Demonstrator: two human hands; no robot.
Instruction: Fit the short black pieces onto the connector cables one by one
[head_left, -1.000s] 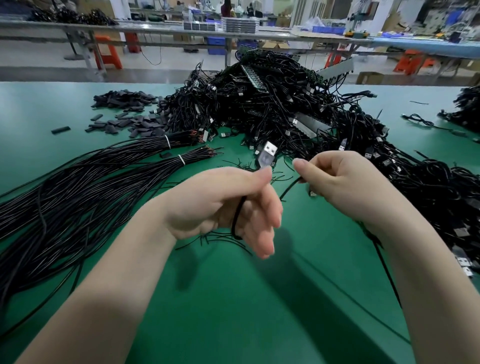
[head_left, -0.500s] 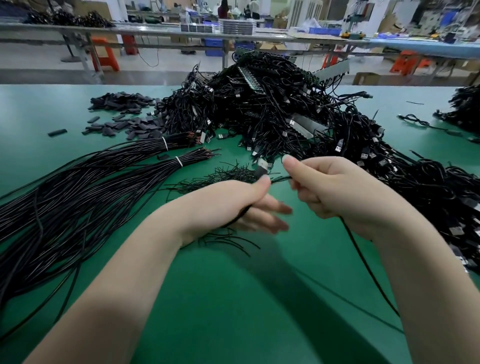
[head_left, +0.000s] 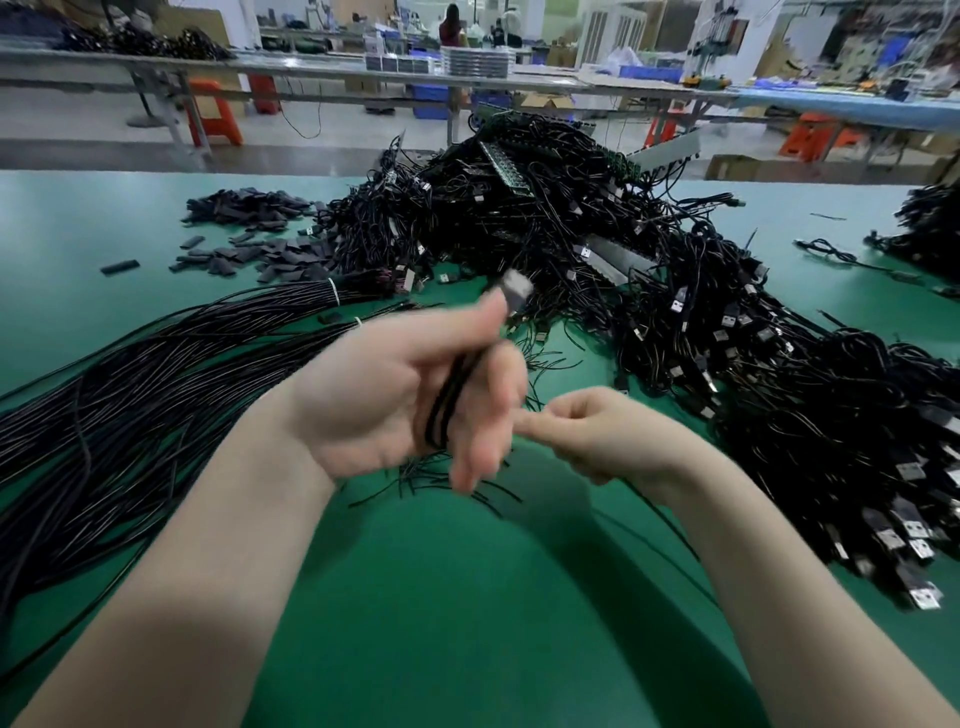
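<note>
Left hand is grasping a connector cable, plug poking up mid-frame. Right hand has its grip clenched, can't tell on what. Looks like prep: next needs a short black piece from the pile upper left of the bench.

We see a green tabletop filling the foreground. Beyond its far edge runs a grey floor, then a long workbench with orange stools beneath it and blue bins; farther back, the workshop blurs.
</note>
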